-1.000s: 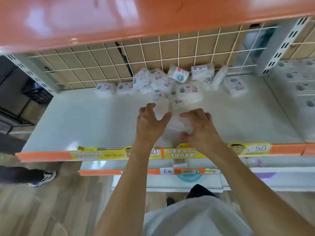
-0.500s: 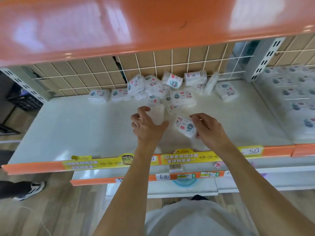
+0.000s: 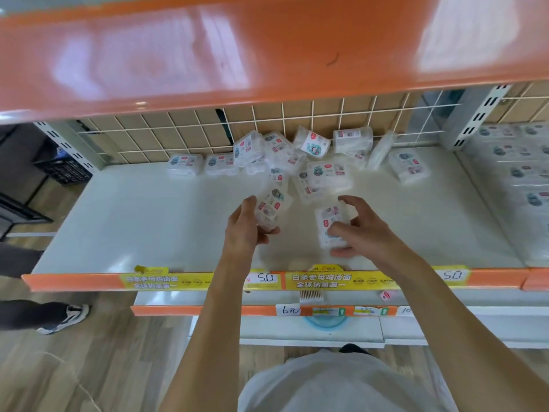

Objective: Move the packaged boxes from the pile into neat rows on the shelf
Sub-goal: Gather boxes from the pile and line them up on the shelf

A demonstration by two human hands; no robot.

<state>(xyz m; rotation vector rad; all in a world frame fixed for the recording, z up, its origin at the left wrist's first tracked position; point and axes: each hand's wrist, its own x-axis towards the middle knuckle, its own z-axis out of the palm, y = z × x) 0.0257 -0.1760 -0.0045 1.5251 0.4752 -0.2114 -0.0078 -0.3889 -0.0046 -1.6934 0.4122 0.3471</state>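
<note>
Head view: the left hand (image 3: 242, 230) gripped one clear packaged box (image 3: 271, 211), tilted and raised off the white shelf (image 3: 142, 221), while the right hand (image 3: 361, 230) curled its fingers and thumb round a second box (image 3: 328, 223) near the shelf's front edge. Behind both hands, the pile (image 3: 297, 159) of remaining boxes lay jumbled against the wire grid back panel (image 3: 184, 135), with two boxes (image 3: 202, 165) set side by side at its left.

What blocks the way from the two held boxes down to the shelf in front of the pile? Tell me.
Nothing visible. The left hand holds one box, the right hand another, above bare shelf; the pile lies behind.
</note>
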